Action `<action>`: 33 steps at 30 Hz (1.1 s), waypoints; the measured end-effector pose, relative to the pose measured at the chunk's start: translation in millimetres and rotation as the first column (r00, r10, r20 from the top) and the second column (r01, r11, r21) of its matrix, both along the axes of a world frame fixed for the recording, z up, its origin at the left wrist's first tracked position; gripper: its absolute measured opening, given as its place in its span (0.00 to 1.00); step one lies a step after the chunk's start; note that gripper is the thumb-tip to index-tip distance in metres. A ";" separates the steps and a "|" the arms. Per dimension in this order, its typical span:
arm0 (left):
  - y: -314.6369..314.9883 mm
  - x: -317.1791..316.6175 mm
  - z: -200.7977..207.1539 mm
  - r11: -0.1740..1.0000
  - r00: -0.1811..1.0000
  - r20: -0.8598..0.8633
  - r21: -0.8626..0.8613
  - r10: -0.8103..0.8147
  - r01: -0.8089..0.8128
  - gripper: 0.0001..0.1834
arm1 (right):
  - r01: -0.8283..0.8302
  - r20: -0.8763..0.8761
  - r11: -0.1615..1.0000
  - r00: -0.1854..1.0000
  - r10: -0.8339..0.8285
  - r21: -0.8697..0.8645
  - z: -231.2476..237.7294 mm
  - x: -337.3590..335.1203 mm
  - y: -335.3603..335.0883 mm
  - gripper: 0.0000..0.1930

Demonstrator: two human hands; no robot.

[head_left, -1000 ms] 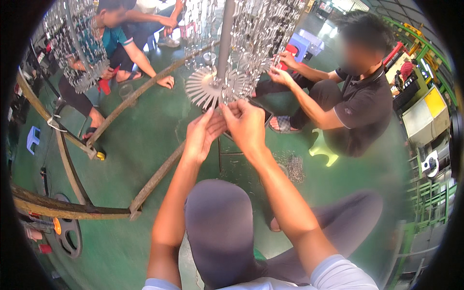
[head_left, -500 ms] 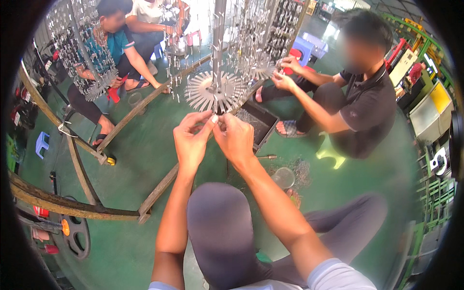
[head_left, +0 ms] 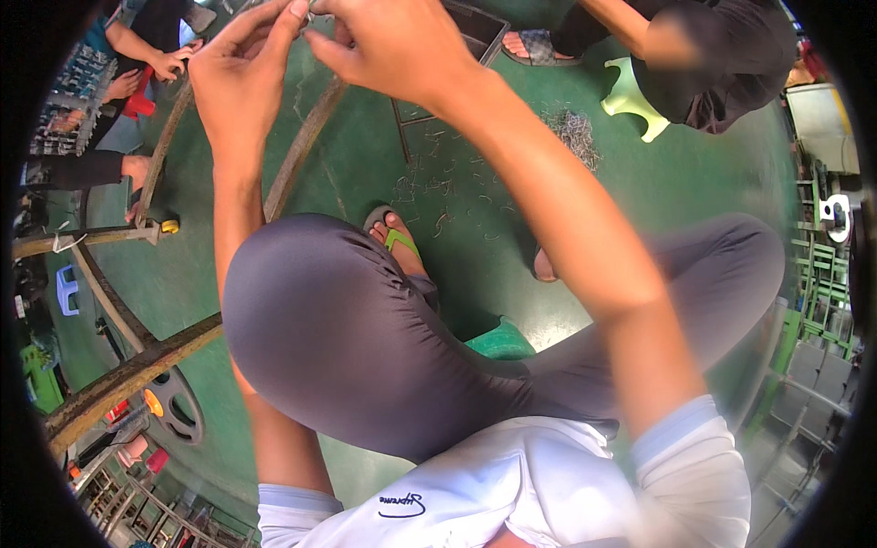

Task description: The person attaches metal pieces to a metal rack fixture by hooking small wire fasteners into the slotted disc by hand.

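Observation:
Both my hands are raised together at the top edge of the view. My left hand (head_left: 245, 78) has its thumb and fingers pinched. Close beside it on the right, my right hand (head_left: 397, 46) has its fingers curled in and the thumb pointing towards the left hand. A sliver of small metal shows between the fingertips, but the picture's edge cuts it off and its kind cannot be made out. Under my right forearm, thin metal pieces (head_left: 438, 183) lie strewn on the green floor, with a denser heap (head_left: 571, 137) farther right.
A black tray (head_left: 480, 32) stands beyond my right hand. Brown frame bars (head_left: 306, 146) run along the floor to the left. A co-worker (head_left: 722, 64) sits on a light green stool (head_left: 630, 100) at far right. Other people's hands (head_left: 169, 64) and hanging metal pieces (head_left: 68, 100) are at upper left.
The view has tipped downward, so my hands now sit at the top edge. The round finned metal disc and hanging strands above them have left the view. My hands remain together.

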State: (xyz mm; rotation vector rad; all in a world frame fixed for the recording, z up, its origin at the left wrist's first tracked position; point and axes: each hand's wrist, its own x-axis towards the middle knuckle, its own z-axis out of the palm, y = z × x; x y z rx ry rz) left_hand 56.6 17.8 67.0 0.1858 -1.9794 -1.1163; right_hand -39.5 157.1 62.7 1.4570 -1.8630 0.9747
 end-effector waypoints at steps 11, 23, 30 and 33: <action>-5.3 -9.2 -10.5 0.990 0.990 -0.111 0.105 -0.083 0.095 0.11 | -0.215 0.398 0.350 0.675 -0.621 0.912 -224.1 -22.8 140.6 0.12; -101.5 -24.4 -37.9 0.864 0.966 -0.055 0.436 -0.254 0.252 0.10 | -0.151 0.261 0.216 0.439 -0.860 0.965 -294.2 -20.0 211.7 0.13; -124.8 1.6 -3.4 0.959 0.975 -0.125 0.195 -0.184 0.206 0.09 | 0.017 0.326 0.345 0.289 -0.900 0.938 -296.0 -3.9 190.2 0.15; -57.3 -9.3 -32.1 0.969 0.986 -0.045 0.184 -0.162 0.168 0.10 | 0.086 0.306 0.328 0.204 -0.930 0.941 -318.9 -14.4 241.6 0.20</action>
